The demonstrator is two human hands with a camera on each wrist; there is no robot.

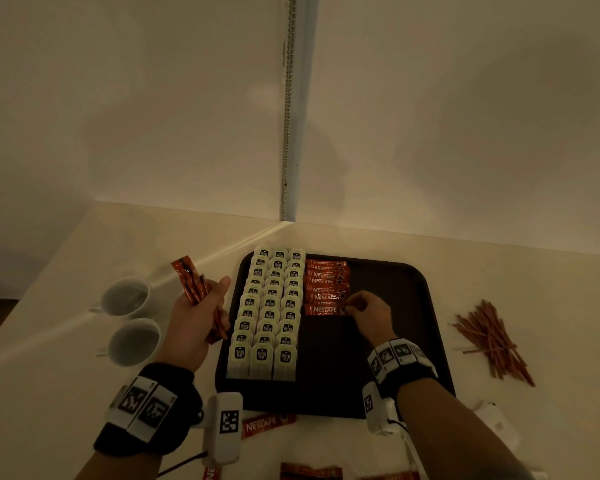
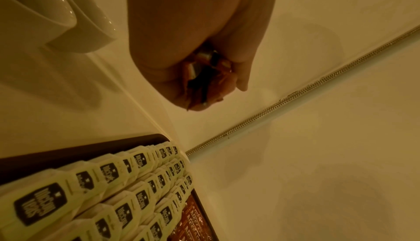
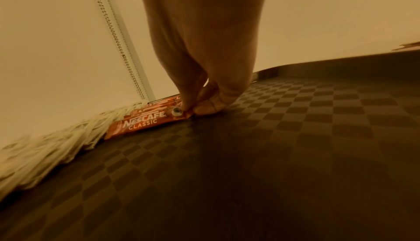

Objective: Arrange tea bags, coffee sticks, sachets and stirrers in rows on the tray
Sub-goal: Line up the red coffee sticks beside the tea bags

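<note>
On a pale counter (image 1: 499, 278) set into a corner where two cream walls (image 1: 465, 116) meet, a dark tray (image 1: 388, 282) lies flat, its floor stamped in a checker pattern. A beaded metal strip (image 1: 287, 109) runs down the corner joint to the counter. The light is dim and yellowish.

Tea bags (image 1: 269, 315) fill the tray's left part in three overlapping rows running front to back. Just right of them lies a single column of coffee sticks (image 1: 326, 287), each crosswise, reaching about halfway down the tray. The right hand (image 1: 369, 315) pinches the right end of the nearest stick (image 3: 145, 121) between thumb and fingertips, the stick lying flat on the tray. The rest of the tray floor is bare.

The left hand (image 1: 196, 318), held over the counter just left of the tray, is curled round a bundle (image 1: 196, 289) of coffee sticks that juts up past the thumb.

Two white cups (image 1: 129, 320) stand on the counter left of that hand. Stirrers (image 1: 490, 337) lie in a loose heap on the counter right of the tray. More loose sticks (image 1: 269, 426) lie on the counter at the near edge, in front of the tray.
</note>
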